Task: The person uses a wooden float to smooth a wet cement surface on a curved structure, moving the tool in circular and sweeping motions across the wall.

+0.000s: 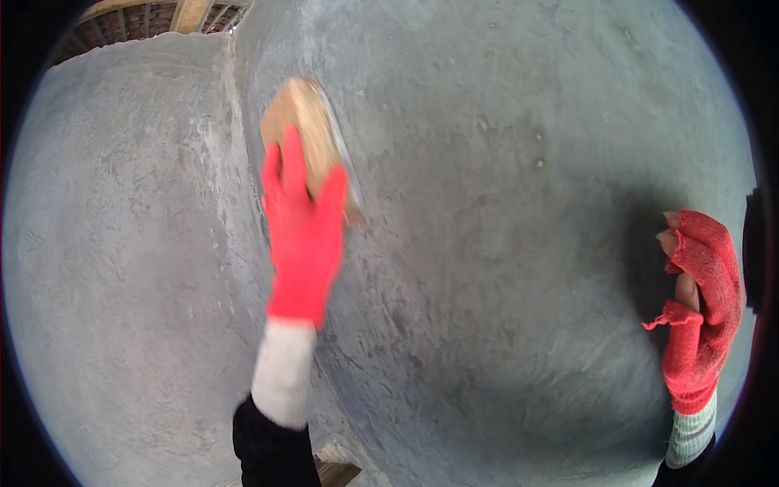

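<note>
Gloved in red, my left hand (304, 227) presses a wooden block (312, 122) against the grey plastered wall (487, 187), near the inside corner. Its fingers lie along the block's back, with the thumb on the right side. A thin pale layer shows along the block's right edge; motion smears hand and block slightly. At the far right is my right hand (702, 292), in a red glove with cut, fraying fingertips. Its bare fingertips are loosely bent close to the wall, the thumb is apart from them, and nothing shows in the hand.
A second grey wall (122, 203) meets the first at a rough vertical corner on the left. Roof timbers (192, 15) and tiles show above the wall's top at upper left. A piece of wood (337, 472) lies at the bottom, beside my left sleeve.
</note>
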Demonstrator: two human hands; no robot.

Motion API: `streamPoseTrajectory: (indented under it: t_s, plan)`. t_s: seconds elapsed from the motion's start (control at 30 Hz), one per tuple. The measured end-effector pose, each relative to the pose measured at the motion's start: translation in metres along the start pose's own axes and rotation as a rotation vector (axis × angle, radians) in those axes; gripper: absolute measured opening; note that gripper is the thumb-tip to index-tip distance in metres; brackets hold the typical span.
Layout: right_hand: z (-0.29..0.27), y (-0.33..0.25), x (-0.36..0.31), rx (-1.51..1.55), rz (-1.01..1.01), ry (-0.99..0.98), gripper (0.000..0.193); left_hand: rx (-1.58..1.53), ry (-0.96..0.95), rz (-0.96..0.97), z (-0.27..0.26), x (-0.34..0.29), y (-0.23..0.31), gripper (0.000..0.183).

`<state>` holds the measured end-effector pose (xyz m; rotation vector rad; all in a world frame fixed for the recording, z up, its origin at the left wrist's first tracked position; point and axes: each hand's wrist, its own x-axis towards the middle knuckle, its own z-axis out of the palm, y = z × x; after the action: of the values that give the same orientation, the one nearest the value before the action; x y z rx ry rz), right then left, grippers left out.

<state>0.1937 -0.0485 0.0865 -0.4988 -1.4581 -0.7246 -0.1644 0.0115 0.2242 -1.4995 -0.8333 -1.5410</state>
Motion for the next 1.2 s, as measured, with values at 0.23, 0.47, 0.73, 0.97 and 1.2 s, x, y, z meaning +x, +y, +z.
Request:
streamPoseTrajectory:
  t_s: [0.23, 0.47, 0.73, 0.97, 1.2]
  plan:
    - [-0.018, 0.004, -0.010, -0.061, 0.079, 0.016, 0.047, 0.072, -0.041, 0.078, -0.008, -0.089, 0.024, 0.077]
    - [-0.007, -0.001, -0.007, -0.129, 0.035, -0.005, 0.043, 0.078, -0.028, 0.179, -0.005, -0.056, -0.013, 0.079]
    - [-0.006, 0.002, -0.011, -0.100, 0.066, 0.009, 0.040, -0.003, -0.009, 0.006, -0.010, -0.010, -0.056, 0.074]
    - [0.000, 0.001, -0.005, -0.147, -0.035, 0.002, 0.036, 0.091, -0.106, 0.171, -0.036, -0.148, -0.055, 0.083]
    - [-0.002, -0.006, -0.004, -0.166, 0.060, -0.028, 0.032, -0.320, 0.041, -0.392, -0.019, 0.030, -0.060, 0.066]
